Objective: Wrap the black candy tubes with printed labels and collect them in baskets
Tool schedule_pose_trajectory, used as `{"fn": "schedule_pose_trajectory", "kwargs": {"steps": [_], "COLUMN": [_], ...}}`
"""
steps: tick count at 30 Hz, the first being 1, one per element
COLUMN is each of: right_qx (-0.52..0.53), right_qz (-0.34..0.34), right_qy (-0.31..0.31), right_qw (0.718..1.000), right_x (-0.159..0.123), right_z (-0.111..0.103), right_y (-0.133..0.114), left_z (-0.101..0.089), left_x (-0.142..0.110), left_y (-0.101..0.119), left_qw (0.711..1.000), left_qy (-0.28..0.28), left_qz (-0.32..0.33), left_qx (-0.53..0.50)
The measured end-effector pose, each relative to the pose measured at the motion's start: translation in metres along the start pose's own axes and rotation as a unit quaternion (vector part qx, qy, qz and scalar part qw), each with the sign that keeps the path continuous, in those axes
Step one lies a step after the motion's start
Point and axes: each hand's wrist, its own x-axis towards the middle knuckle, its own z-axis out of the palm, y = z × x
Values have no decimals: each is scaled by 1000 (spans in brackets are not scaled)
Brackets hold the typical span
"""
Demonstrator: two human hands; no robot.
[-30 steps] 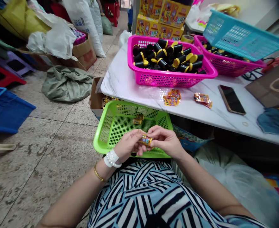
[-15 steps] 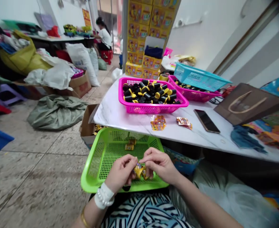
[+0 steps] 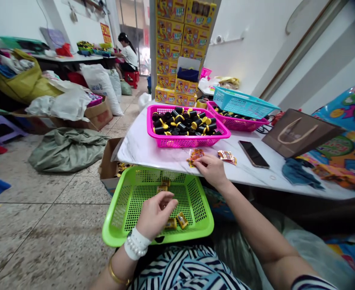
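Tubs (image 3: pixel 181 127) occupy a pink basket (image 3: pixel 183 141), wrapped pieces (image 3: pixel 182 220) a green basket (image 3: pixel 195 233).

Black phone (image 3: pixel 254 154) — brown bag (image 3: pixel 299 134) nearby

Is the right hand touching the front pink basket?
Apart. The head view shows it: a strip of the white table lies between the right hand and the front pink basket's near side.

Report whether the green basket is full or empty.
Neither: a few small yellow pieces lie in the green basket, with much of its mesh floor showing.
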Motion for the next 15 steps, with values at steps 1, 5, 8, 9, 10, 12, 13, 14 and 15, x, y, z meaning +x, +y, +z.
{"fn": "schedule_pose_trajectory", "kwargs": {"steps": [1, 5, 8, 9, 10, 12, 13, 14, 15], "right_qx": [5, 53, 85, 103, 125, 185, 223, 263, 301], "right_qz": [-14, -87, -121, -109, -81, 12, 64, 110, 146], "right_qy": [22, 35, 4, -10, -27, -74, -108, -150, -195], "right_qw": [1000, 994, 989, 989, 988, 980, 967, 947, 922], "right_x": [-6, -44, -72, -78, -82, -85, -85, -84, -83], "right_z": [-1, 3, 9, 10, 11, 11, 12, 12, 14], "right_y": [-9, -53, -78, -83, -85, -84, -81, -79, -76], "left_z": [2, 11, 12, 10, 7, 1, -1, -3, -5], "left_x": [3, 11, 9, 7, 5, 2, 2, 2, 4], "left_y": [6, 18, 12, 8, 5, -2, -4, -7, -8], "left_qw": [998, 964, 948, 949, 952, 961, 966, 971, 974], "left_qy": [11, 65, 76, 78, 76, 52, 30, 4, -19], "left_qz": [-15, -34, -36, -38, -40, -45, -47, -46, -45], "left_qx": [-63, -255, -307, -304, -295, -268, -251, -235, -219]}}
